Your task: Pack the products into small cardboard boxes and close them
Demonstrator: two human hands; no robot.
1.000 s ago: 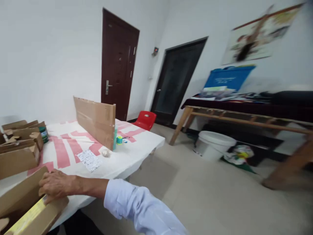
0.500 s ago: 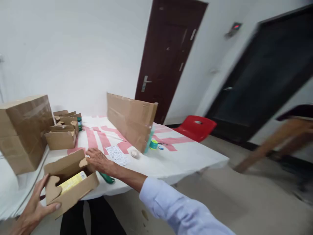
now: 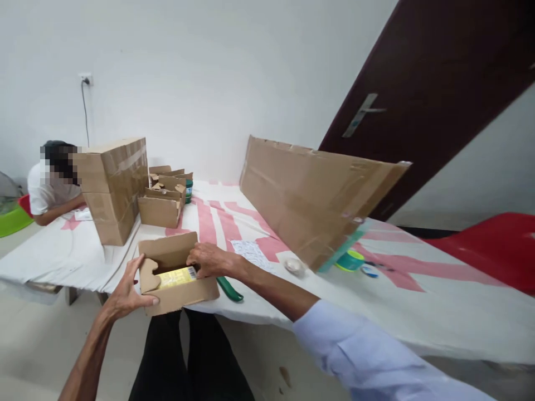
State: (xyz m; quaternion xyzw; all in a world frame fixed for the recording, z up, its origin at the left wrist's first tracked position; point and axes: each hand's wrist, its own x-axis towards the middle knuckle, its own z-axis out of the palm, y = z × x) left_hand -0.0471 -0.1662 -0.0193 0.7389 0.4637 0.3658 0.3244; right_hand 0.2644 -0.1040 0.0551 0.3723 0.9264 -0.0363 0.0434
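Left hand (image 3: 127, 292) pinches one end of the open cardboard box (image 3: 179, 301) at the near edge of the desk (image 3: 54, 262); right hand (image 3: 213, 260), grip undeterminable, curls at the opposite end beside the yellow carton (image 3: 174, 277) inside.

Soft, even light from an unseen source keeps the plain white wall (image 3: 200, 78) bright. Shade gathers under the near edge of the long cloth-covered table (image 3: 376, 317) and inside the open brown cardboard box (image 3: 178, 302). Toward the table's right end, wide-angle distortion stretches the slanting dark-red door (image 3: 438, 94) and softly blurred red plastic chair (image 3: 497, 250). Print on the white paper sheet (image 3: 249, 252) is illegible. Pixel blocks partly cover a white-shirted person (image 3: 47, 192) at the left end.
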